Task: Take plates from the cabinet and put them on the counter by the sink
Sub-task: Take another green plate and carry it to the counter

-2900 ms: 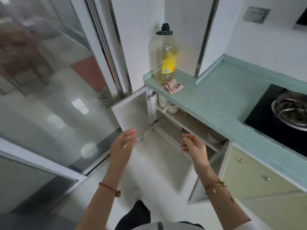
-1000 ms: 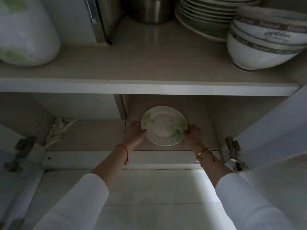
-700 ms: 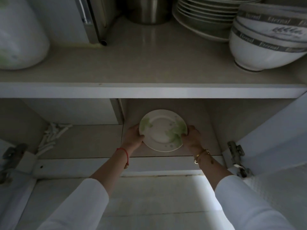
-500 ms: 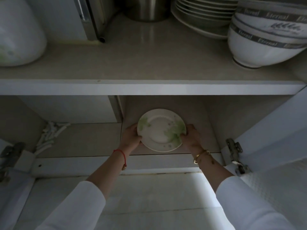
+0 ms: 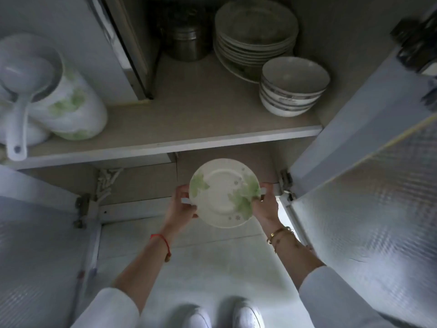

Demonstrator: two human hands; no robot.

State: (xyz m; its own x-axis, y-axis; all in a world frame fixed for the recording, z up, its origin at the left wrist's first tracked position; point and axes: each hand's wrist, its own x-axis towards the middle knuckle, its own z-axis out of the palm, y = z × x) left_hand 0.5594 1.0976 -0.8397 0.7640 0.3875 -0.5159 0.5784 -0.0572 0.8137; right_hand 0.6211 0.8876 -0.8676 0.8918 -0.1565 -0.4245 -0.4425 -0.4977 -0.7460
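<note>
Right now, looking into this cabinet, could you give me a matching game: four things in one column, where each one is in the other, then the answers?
Things:
1. green-leaf plate
2. stack of bowls
3. steel canister
4. white ladle

Places:
A. upper shelf, far left, in a leaf-patterned pot
B. held by the left hand and right hand, below the shelf
C. upper shelf, right front
D. upper shelf, back, left of the stacked plates

Pairs: 1-B, 2-C, 3-D, 4-A

sleeves: white, pushed up | left wrist: red string bracelet | right wrist: gold bangles | shoes: white
</note>
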